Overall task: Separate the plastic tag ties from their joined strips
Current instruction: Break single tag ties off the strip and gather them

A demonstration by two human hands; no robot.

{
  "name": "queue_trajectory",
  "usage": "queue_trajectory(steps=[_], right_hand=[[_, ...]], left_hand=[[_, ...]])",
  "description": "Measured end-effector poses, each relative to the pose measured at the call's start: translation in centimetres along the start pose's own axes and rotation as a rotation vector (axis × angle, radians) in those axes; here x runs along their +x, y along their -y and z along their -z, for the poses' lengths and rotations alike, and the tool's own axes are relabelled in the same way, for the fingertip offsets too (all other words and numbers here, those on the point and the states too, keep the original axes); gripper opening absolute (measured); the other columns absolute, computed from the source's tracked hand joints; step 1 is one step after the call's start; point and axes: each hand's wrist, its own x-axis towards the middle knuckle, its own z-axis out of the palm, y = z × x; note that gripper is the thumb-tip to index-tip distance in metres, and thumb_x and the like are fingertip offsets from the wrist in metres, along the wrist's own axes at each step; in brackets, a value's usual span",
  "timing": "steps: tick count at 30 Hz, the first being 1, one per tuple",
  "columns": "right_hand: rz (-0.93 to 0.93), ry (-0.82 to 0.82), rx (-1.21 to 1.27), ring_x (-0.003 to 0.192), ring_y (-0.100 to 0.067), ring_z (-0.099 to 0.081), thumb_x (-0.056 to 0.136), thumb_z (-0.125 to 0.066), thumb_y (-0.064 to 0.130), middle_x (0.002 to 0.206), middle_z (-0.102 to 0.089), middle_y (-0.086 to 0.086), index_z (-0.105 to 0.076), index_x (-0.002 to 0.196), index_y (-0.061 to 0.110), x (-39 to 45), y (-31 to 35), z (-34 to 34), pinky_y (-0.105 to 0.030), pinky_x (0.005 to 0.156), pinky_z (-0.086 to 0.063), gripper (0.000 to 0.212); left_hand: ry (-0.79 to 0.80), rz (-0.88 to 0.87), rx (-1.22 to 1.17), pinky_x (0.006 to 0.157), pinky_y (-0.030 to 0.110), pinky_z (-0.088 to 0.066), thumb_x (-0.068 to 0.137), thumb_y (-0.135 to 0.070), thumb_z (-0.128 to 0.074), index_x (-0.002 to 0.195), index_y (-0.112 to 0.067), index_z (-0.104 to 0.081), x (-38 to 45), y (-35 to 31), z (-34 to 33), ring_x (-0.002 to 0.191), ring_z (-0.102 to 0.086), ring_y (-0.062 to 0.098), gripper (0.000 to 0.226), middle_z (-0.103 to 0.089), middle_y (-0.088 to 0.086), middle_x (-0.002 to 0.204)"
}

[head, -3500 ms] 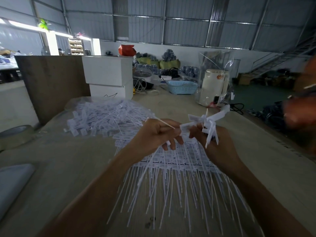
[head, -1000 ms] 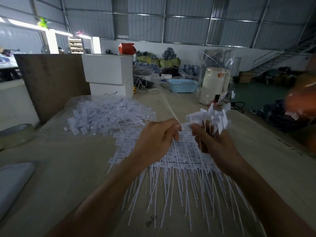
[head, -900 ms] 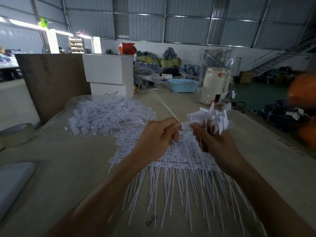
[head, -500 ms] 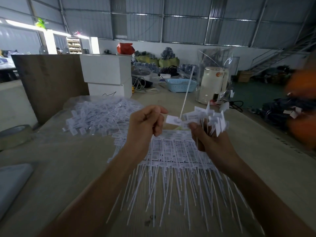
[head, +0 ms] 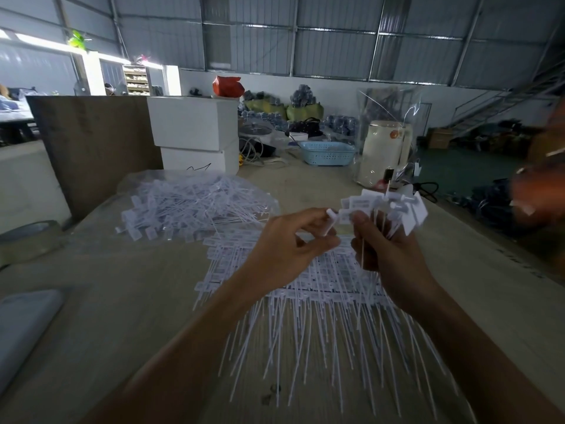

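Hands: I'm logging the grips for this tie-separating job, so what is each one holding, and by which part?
The right hand grips a bunch of tag ties by their stems, below the flags. The left hand pinches a small white piece at the bunch's left end.

Orange shape [head: 541, 191] at right edge blurred, cut off; grey object [head: 21, 325] cropped at left; printing on tag ties [head: 382, 209] too small to be read

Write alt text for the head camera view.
Over a table, a person's right hand grips a bunch of white plastic tag ties while the left hand pinches one tie's end. Joined strips lie below; a bag of ties sits behind.
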Motion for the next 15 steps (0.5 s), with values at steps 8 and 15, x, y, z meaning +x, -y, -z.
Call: queue_trajectory(steps=[8,15], right_hand=[[0.038,0.009,-0.023,0.060,-0.022,-0.034,0.085,-0.058,0.049,0.069,-0.043,-0.011,-0.059,0.073,0.013,-0.2,-0.3,-0.3,-0.026,0.051,-0.034,0.038],[0.111,0.008,-0.099,0.047,-0.015,-0.033,0.092,-0.054,0.055,0.054,-0.038,0.005,-0.054,0.062,0.028,0.0,-0.3,0.1,-0.026,0.050,-0.029,0.041]], left_hand=[[-0.029,0.023,-0.445,0.048,0.023,-0.039,0.097,-0.018,-0.057,0.080,-0.007,-0.072,0.2,-0.4,0.7,0.042,-0.043,0.015,0.025,-0.053,0.001,0.050],[-0.098,0.146,-0.600,0.049,0.026,-0.038,0.097,-0.028,-0.058,0.084,-0.012,-0.075,0.3,-0.2,1.0,0.051,-0.044,0.017,0.026,-0.053,0.018,0.063]])
